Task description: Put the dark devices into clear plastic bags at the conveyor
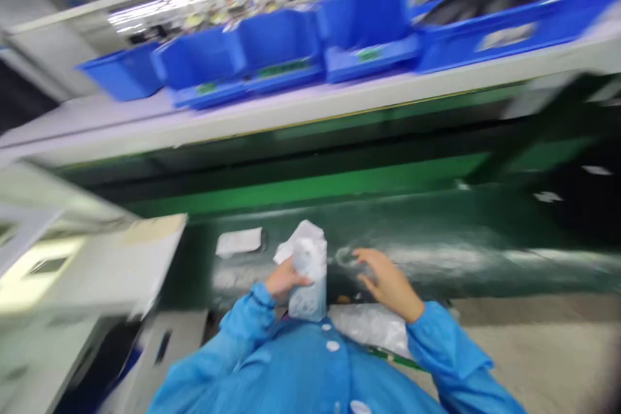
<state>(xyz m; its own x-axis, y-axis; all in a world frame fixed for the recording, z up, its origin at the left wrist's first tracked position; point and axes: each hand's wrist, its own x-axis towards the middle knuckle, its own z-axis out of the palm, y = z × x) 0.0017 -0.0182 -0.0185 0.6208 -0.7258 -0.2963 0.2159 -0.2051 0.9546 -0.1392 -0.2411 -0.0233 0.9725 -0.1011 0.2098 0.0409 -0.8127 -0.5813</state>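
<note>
My left hand (286,279) is closed around a whitish, faintly patterned packet (310,294) held upright close to my body. Its loose top spreads out above my fingers; what is inside I cannot make out. To the right, my right hand (383,278) has its thumb and fingers apart over the dark green belt-like surface (427,226). Near those fingertips lies a small, blurred, clear roundish thing (345,256). A flat white object with a dark end (240,242) rests on the green surface to the left of the packet.
Several blue bins (286,45) line the white shelf (339,100) beyond the green surface. At left is a pale work surface (150,252). Clear plastic wrapping (373,326) lies below my right hand. Dark material (485,0) fills the right-hand bin.
</note>
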